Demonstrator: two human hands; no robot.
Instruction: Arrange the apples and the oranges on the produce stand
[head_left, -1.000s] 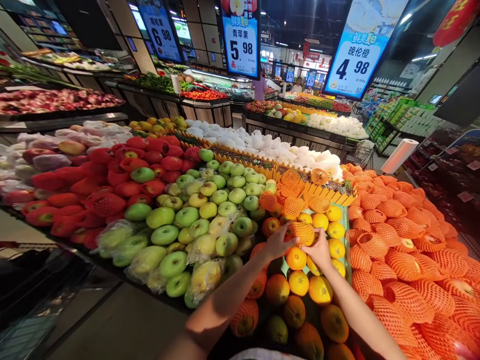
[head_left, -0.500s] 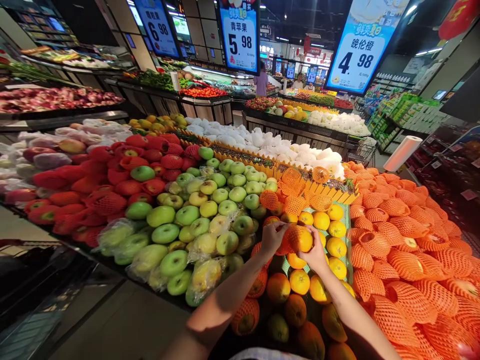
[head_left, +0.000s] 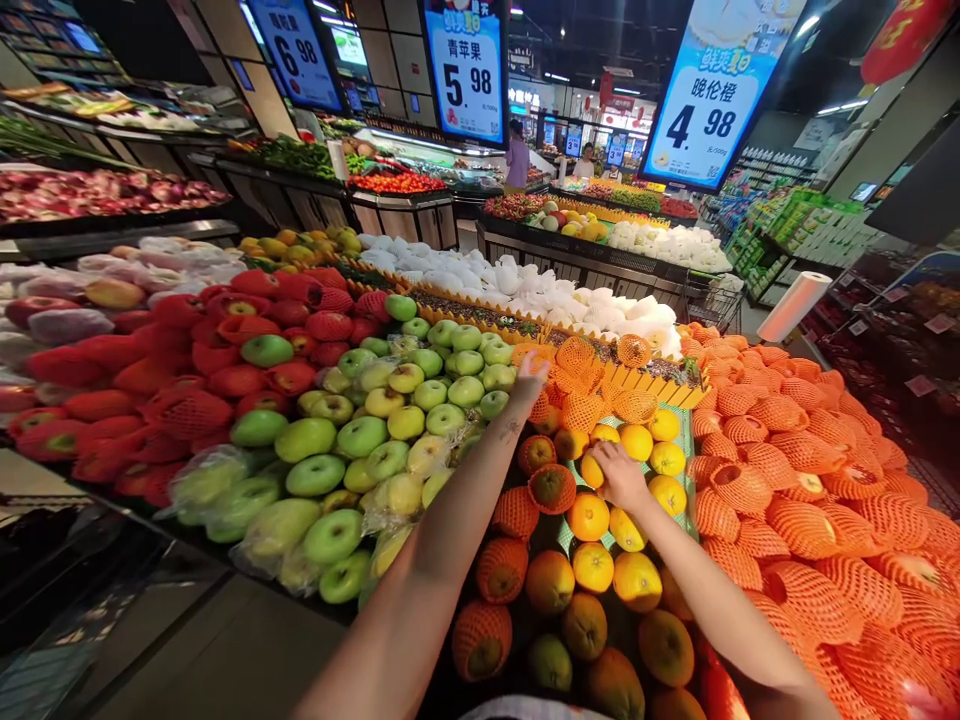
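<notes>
My right hand [head_left: 618, 474] curls its fingers round an orange [head_left: 592, 471] among the bare oranges [head_left: 588, 516] on the green liner. Stretched further forward, my left hand [head_left: 533, 369] is slightly blurred. An orange foam net [head_left: 522, 354] shows at its fingers, beside a heap of loose foam nets [head_left: 581, 412]. Below my hands lie more bare oranges. Left of them is a column of oranges still in nets, among them a netted orange [head_left: 552, 488].
Green apples [head_left: 336, 535] and red-netted fruit [head_left: 196, 410] spread to the left. Orange-netted fruit [head_left: 814, 525] is heaped on the right. A yellow fence strip [head_left: 660, 385] borders white-wrapped fruit [head_left: 517, 285] behind. A plastic-bag roll [head_left: 795, 305] and price screens [head_left: 724, 95] stand beyond.
Both hands held one orange with its foam net between them. They have parted: my left hand moved forward and left with the net, my right lowered the orange into the bare row.
</notes>
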